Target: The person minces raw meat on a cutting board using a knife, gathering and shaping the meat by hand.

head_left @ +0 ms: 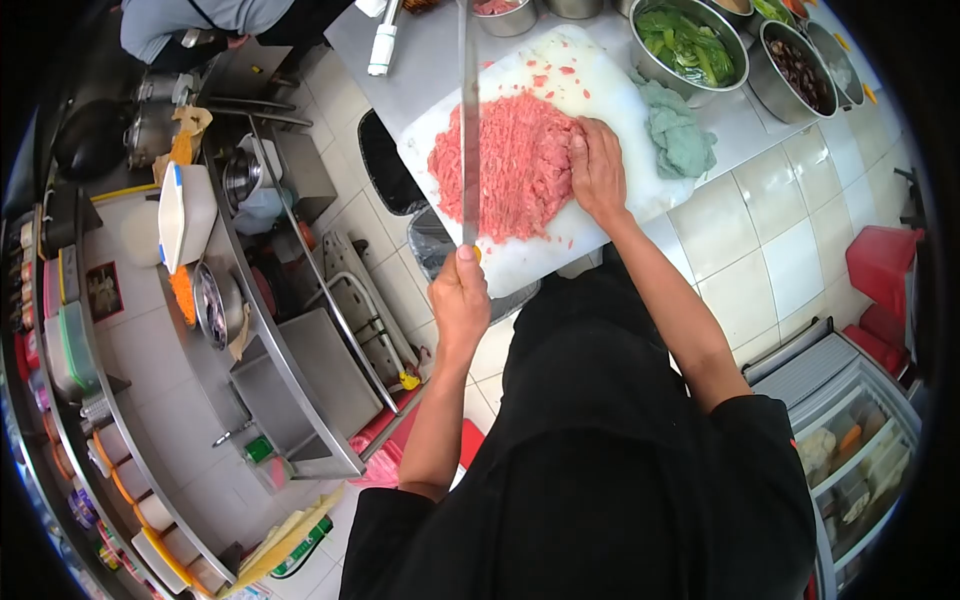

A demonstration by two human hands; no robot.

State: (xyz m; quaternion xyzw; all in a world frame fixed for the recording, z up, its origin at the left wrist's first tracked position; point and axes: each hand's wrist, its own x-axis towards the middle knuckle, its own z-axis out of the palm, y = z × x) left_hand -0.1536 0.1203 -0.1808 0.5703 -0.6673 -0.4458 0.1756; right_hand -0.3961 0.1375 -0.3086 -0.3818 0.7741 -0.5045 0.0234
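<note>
My left hand (459, 300) is closed round the handle of a long knife (470, 130), whose blade points away from me over the left part of the meat. A broad mound of pink minced meat (525, 165) lies on a white cutting board (645, 190). Against the mound's right edge rests my right hand (599, 165), its fingers extended side by side and touching the meat. Small meat scraps dot the far part of the board. A crumpled green cloth (677, 132) lies at the board's right edge.
Metal bowls of green vegetables (685, 45) and dark pieces (798, 77) stand at the back right. A white-handled tool (383, 48) lies at the back left. Left are a sink (310, 370) and shelves; a person (200, 30) stands at the upper left.
</note>
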